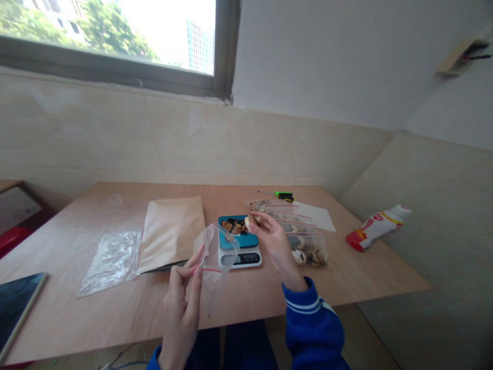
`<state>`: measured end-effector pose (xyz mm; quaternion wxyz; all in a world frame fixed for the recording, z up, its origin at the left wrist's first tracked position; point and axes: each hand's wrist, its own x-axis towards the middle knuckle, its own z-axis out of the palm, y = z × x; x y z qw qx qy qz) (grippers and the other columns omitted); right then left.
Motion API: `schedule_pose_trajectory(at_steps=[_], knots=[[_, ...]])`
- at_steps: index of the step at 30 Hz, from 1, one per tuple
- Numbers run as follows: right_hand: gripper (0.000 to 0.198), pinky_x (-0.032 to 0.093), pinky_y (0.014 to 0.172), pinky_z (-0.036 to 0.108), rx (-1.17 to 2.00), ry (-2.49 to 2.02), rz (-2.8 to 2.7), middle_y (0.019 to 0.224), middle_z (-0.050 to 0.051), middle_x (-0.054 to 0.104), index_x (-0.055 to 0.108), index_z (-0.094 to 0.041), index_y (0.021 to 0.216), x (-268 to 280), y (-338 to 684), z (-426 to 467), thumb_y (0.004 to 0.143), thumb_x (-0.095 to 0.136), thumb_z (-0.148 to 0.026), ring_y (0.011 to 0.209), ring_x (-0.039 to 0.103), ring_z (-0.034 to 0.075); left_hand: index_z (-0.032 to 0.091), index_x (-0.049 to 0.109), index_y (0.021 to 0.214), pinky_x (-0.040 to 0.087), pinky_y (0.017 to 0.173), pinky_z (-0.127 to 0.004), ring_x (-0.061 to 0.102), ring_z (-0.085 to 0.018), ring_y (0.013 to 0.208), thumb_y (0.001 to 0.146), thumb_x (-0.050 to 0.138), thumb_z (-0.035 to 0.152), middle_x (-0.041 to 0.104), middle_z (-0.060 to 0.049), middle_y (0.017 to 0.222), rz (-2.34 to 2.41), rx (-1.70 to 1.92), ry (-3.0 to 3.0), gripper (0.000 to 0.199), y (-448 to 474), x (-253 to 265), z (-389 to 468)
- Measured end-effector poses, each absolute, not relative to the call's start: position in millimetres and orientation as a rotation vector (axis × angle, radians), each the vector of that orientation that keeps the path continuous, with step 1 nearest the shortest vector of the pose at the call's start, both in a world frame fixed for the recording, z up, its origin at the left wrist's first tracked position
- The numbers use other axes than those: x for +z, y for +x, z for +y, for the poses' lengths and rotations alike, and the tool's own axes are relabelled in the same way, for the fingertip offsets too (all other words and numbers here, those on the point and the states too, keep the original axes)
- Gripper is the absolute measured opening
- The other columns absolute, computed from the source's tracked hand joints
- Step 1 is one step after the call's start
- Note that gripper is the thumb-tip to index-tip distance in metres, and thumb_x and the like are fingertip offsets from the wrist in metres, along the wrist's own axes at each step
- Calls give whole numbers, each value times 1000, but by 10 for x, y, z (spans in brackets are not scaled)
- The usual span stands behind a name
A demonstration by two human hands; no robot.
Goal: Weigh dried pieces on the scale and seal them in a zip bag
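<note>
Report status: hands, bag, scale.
Left hand holds open zip bag. Right hand grips pieces over scale. Nothing between bag and scale.

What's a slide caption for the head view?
Left hand holds open zip bag; right hand picks dried pieces from scale.

Blue sleeves, white stripes at the right cuff

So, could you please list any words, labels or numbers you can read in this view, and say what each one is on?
No text here can be read.
Scale: its dark display shows marks, too small and blurred to read.
White and red bottle: the label print is too blurred to read.
Brown paper envelope: no print visible.
Clear bag in the left hand: no print visible.
Filled bags by the right hand: no print readable.
</note>
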<state>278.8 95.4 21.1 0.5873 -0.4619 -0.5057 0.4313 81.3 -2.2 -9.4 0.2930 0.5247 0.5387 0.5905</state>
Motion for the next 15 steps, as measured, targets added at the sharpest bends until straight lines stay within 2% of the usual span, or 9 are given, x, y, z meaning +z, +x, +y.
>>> schedule_pose_trajectory(at_steps=[4,7,9,12,15], knots=[[39,56,80,31,1322,-923,-1292,104,5,70,64,-22,105,586,2560,683,70,75,-37,96,67,19,22,45,86,46,97,-39,57,-24,118,91,49,31,57,-14,132,1392,1566,1493,11,842,-115,-34],[31,55,73,29,1216,-1124,-1590,96,4,70,66,-21,99,623,2423,573,70,75,-27,84,67,18,23,43,87,46,96,-41,55,-24,121,92,49,28,54,-15,135,1394,1598,1542,9,893,-128,-73],[33,54,70,30,1053,-1305,-1723,94,4,70,65,-21,104,609,2345,529,73,73,-23,78,67,18,23,41,85,46,97,-42,55,-24,122,92,49,26,55,-15,135,1395,1631,1550,10,935,-127,-104],[40,53,79,33,919,-1256,-1905,108,7,68,60,-22,117,670,2276,470,78,69,-25,93,65,21,23,41,84,47,98,-42,55,-24,122,92,48,27,58,-13,132,1381,1683,1500,11,974,-105,-132],[28,47,94,34,794,-986,-2056,115,4,66,63,-24,114,756,2337,489,87,61,-30,108,60,20,23,44,86,50,94,-39,56,-23,121,91,49,30,61,-12,128,1417,1727,1383,10,943,-65,-125]])
